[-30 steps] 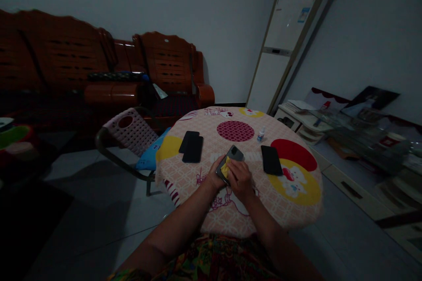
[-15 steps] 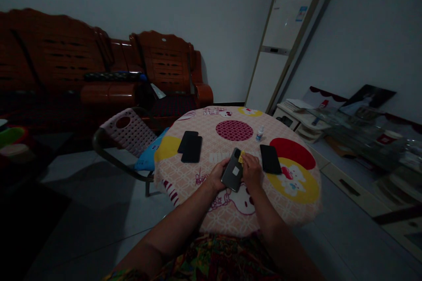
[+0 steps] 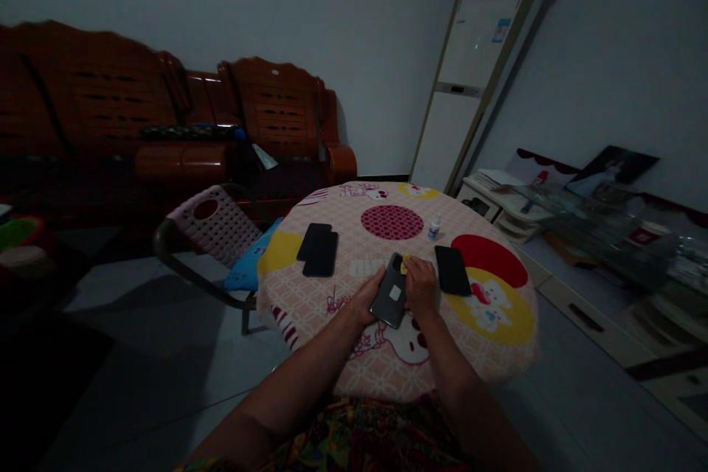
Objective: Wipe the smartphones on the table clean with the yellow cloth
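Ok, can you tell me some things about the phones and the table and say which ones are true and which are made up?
1. The left hand holds a grey phone. True.
2. The right hand pinches something yellow. True.
3. Two dark phones lie together on the left of the table. True.
4. The small bottle lies tipped over. False: it stands upright.
5. The tablecloth is plain white. False: it is pink with red and yellow patches.
6. The black phone on the right is in a hand. False: it lies on the table.
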A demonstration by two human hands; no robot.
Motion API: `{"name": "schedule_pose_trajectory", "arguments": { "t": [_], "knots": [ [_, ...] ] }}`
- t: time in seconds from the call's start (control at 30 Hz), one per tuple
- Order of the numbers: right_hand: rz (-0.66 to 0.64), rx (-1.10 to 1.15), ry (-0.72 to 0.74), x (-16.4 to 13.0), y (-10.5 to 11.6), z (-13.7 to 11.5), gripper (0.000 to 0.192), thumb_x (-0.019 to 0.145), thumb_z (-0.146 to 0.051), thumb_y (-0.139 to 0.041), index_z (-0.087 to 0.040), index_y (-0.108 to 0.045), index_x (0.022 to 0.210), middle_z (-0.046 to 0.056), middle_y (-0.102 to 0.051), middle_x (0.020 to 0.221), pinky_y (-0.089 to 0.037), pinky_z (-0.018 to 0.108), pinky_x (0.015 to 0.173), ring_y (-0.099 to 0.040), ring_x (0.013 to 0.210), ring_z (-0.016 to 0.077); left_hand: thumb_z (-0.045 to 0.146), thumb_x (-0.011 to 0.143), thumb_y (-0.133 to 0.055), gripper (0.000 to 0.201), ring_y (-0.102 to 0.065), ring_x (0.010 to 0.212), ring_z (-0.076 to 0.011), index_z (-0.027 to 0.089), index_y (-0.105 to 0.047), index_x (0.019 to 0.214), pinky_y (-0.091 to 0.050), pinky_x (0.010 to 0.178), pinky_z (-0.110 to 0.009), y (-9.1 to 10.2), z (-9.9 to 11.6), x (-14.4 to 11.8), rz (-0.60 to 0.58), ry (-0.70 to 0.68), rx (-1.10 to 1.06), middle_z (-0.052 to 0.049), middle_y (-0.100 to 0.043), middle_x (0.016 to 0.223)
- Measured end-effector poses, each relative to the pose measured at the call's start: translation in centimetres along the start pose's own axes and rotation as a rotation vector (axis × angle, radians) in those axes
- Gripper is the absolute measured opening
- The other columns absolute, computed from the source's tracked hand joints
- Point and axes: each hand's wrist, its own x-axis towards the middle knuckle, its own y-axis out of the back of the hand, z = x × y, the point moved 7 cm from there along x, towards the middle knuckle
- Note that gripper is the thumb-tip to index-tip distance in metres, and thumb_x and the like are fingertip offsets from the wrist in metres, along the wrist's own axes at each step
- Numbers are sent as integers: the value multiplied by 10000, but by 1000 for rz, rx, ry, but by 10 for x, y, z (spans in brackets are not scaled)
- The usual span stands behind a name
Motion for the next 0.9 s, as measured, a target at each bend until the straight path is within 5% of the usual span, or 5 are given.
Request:
{"name": "schedule_pose_trajectory", "arguments": {
  "t": [0.3, 0.53, 0.9],
  "knots": [
    [-1, 99, 108, -14, 3, -10, 289, 835, -59, -445, -160, -694, 941, 98, -650, 1018, -459, 367, 870, -528, 957, 217, 489, 948, -405, 457, -648, 534, -184, 85, -614, 976, -528, 577, -284, 3, 2, 0, 49, 8, 12, -87, -691, 701],
    [16, 72, -8, 1, 1, 2, 337, 839, -64, -418, -151, -694, 1010, 119, -651, 1048, -450, 379, 886, -525, 993, 228, 541, 938, -381, 537, -683, 636, -226, 82, -585, 1128, -548, 641, -353, -2, -2, 1, -52, 28, 17, -122, -711, 812],
    [57, 117, -1, -2, 3, 1, 328, 826, -60, -421, -172, -704, 947, 100, -657, 1010, -476, 380, 875, -542, 962, 220, 522, 939, -398, 518, -685, 645, -227, 77, -596, 1115, -554, 631, -349, -4, -1, 0, -50, 18, 41, -125, -705, 801]
  ]
}}
